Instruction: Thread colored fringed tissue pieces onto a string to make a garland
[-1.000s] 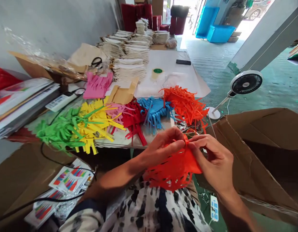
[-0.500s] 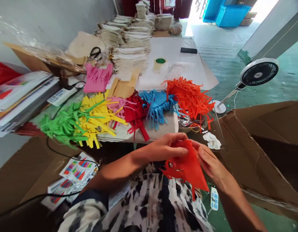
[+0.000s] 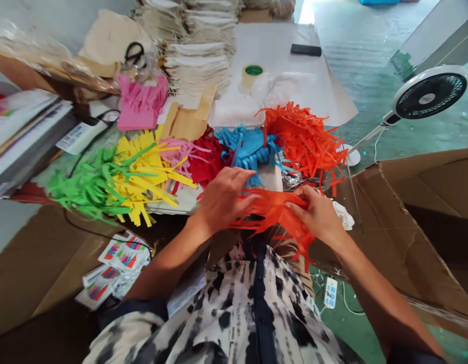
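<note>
Left hand (image 3: 222, 199), right hand (image 3: 317, 217) farther apart

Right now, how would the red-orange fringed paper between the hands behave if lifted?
The red-orange fringed paper looks floppy: its thin strips droop past the left hand and right hand. Likely light; its narrow strips might tear or tangle if tugged.

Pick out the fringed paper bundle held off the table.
The red-orange bundle, held between the left hand and right hand; the green, yellow, red, blue and orange bundles lie on the table.
</note>
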The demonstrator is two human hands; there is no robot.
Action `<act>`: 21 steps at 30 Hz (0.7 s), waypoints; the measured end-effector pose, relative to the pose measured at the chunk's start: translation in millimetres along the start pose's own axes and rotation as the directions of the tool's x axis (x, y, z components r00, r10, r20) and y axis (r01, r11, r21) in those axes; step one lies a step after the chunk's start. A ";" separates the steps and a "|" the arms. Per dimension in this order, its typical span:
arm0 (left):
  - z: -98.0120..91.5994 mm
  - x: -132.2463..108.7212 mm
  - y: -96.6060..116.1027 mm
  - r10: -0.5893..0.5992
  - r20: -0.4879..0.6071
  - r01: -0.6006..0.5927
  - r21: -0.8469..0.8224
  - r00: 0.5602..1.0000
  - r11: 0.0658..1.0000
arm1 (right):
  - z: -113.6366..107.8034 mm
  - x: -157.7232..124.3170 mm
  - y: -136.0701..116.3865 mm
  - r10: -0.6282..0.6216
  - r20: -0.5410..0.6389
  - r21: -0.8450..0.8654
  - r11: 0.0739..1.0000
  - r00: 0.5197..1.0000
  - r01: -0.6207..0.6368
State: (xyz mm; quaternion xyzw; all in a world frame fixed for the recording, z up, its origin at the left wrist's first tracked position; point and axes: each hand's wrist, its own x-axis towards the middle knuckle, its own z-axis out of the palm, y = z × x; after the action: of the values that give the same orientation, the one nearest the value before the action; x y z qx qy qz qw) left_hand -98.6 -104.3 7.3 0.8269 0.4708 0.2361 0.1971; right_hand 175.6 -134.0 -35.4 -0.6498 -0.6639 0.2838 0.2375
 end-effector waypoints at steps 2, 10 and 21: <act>21.6 -9.5 9.9 0.233 0.068 -0.230 -0.045 0.970 0.972 | 6.3 2.4 1.3 -0.018 -0.007 -0.153 0.988 1.000 0.017; 105.9 -37.8 15.1 0.346 0.032 -0.347 0.090 0.938 0.934 | -7.7 -37.1 -9.0 -0.361 -0.032 -0.544 0.788 0.932 0.287; 59.4 -31.0 14.5 0.205 0.167 -0.200 -0.046 0.964 0.979 | -8.2 -48.9 9.4 -0.325 0.179 -0.233 0.903 0.928 0.361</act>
State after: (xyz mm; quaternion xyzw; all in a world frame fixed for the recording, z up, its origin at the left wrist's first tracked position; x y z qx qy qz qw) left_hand -68.2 -144.4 -39.3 0.8850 0.3616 0.1901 0.2235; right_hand 190.2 -182.4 -33.3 -0.5272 -0.8143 0.1909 0.1501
